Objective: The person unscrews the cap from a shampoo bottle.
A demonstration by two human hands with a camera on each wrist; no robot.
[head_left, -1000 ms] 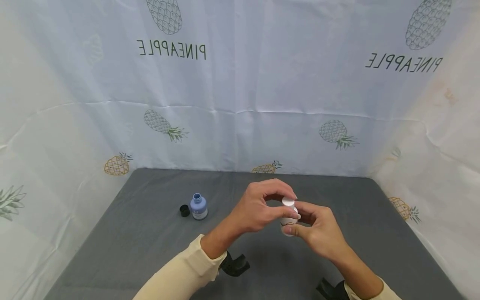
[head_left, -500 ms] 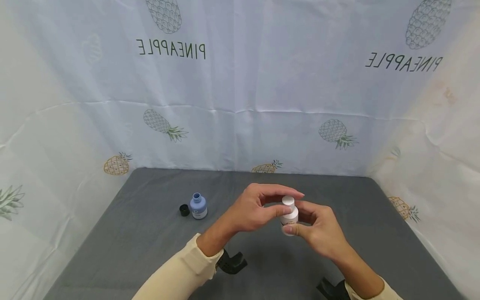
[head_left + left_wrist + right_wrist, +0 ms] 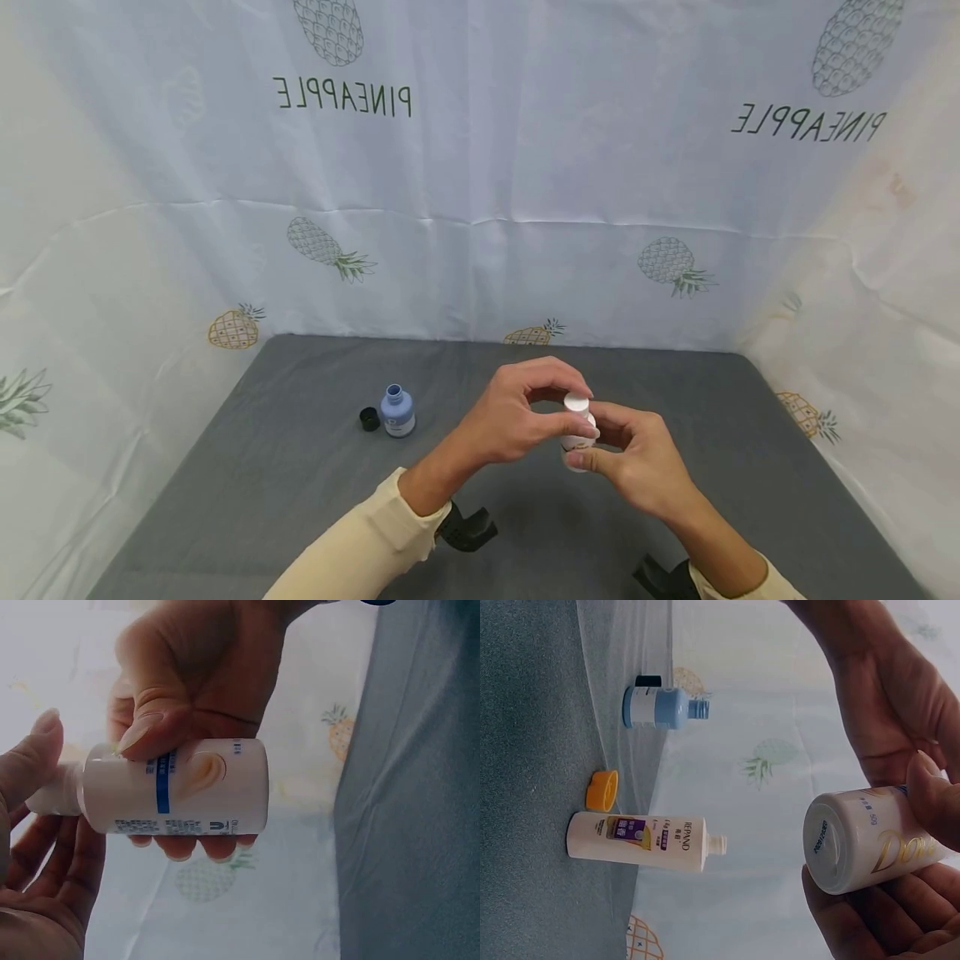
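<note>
In the head view my right hand (image 3: 641,462) holds a small white bottle (image 3: 187,787) upright above the table, thumb on one side and fingers on the other. My left hand (image 3: 513,417) reaches over from the left and pinches the bottle's white cap (image 3: 577,404) between thumb and fingers. The left wrist view shows the bottle's label with a blue stripe and a cream swirl. Gold lettering and the round base appear in the right wrist view. Part of the bottle is hidden by my fingers.
An uncapped blue bottle (image 3: 398,413) stands on the grey table (image 3: 247,500), its black cap (image 3: 369,419) beside it. The right wrist view also shows an uncapped white REPAND bottle (image 3: 641,840) near an orange cap (image 3: 601,790). Pineapple-print curtains (image 3: 480,167) surround the table.
Half a second ago my left fingers were stretched out past the cap; now they are bent around it again, as a second ago. My right hand and the bottle stay in place.
</note>
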